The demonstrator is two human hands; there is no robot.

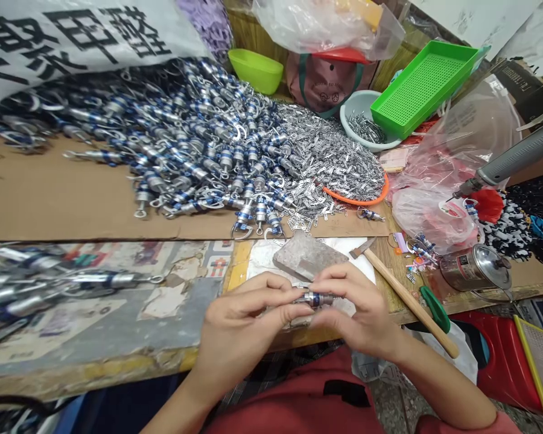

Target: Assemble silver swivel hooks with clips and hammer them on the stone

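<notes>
While both hands pinch it, small silver-and-blue metal swivel fitting lies long axis left-right, just above worn surface edge. Left hand grips left end, right hand right end; equally near. Wooden-handled hammer just right.

Small assembly workshop: heaped metal swivel parts beyond the hands, hammer and power tool to their right.

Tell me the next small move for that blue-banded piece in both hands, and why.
Probably set the metal piece down with the pile of like pieces: left hand and right hand both pinch it, and it looks assembled like those.
</notes>
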